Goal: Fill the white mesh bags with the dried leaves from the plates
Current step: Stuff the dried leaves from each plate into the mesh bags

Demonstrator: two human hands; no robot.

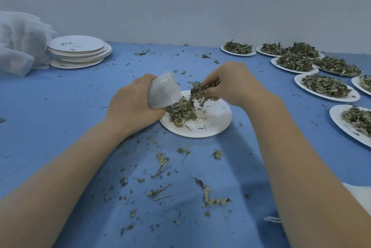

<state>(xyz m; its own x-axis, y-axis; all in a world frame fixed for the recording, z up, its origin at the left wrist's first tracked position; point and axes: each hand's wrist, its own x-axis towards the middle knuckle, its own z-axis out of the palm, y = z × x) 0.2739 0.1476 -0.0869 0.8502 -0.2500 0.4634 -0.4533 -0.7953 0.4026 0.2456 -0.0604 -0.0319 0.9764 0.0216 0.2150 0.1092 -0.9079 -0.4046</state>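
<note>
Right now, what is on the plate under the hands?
A pile of dried leaves covers the left half of the plate, with crumbs on the bare right half. The left hand and its bag hide the plate's left edge.

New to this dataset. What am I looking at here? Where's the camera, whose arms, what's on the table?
There is no robot: these are a person's two bare arms, filmed by one wide-angle camera worn on their head, looking forward and down.

The left hand grips a small white mesh bag. The right hand pinches a clump of dried leaves in its fingers, beside the bag, above a white plate with a small leaf pile left on it.

All this sits on a blue table scattered with leaf crumbs. At far right are more plates heaped with leaves; at far left, a stack of emptied plates beside a heap of white mesh.
</note>
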